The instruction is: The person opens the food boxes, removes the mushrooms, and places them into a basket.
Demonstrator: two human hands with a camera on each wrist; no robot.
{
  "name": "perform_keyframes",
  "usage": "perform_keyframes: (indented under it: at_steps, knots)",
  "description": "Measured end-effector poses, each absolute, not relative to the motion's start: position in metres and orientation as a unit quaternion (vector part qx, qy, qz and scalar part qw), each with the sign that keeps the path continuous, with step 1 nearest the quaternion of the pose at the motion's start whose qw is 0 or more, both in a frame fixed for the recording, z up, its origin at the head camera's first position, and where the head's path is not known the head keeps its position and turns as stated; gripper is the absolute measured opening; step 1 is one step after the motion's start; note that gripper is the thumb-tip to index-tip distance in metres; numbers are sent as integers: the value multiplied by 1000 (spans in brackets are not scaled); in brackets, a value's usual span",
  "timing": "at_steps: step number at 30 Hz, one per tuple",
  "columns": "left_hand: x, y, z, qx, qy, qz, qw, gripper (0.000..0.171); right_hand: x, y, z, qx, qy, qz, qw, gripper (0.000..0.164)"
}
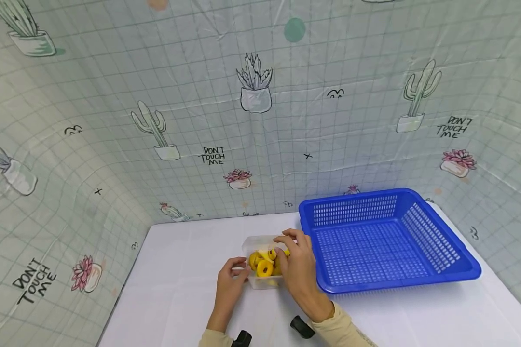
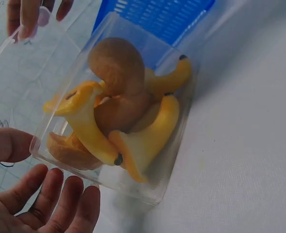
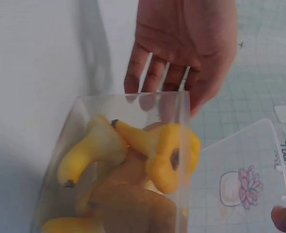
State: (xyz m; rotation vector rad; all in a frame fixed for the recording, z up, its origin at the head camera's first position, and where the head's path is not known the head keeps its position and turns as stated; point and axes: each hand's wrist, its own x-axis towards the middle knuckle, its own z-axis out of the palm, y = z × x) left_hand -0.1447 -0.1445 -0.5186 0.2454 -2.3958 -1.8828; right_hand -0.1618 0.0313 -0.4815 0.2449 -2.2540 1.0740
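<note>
A clear plastic box [image 1: 262, 284] with a hinged lid [image 3: 211, 160] stands on the table, its lid raised. Inside lie several yellow, dark-tipped toy mushrooms [image 2: 155, 131] and brown rounded mushroom-shaped pieces [image 2: 116, 60]. My left hand [image 1: 232, 282] rests at the box's left end; its thumb meets the rim corner and its fingers lie against the outer wall. On the far right side, my right hand [image 1: 298, 265] arches over the box. Its fingertips [image 2: 26, 31] pinch the lid's edge, with one tip seen pale through the plastic.
A big blue slotted basket [image 1: 373, 284] stands right of the box, close by the right hand. Behind the white table [image 1: 178, 270] hangs a grid-patterned cloth [image 1: 191, 96] printed with cacti. Black straps [image 1: 302, 326] sit by both wrists.
</note>
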Motion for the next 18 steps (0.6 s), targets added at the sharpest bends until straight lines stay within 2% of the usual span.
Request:
perform_keyframes:
  at_steps: [8,18]
  knots:
    - [-150,-146,-515,95,-768,-631,40,31,-171,31,-471,58,-830,464,303,22]
    - [-153,-147,-509,103,-755,-647,11,35,-184,32,-458,40,-837,477,266,19]
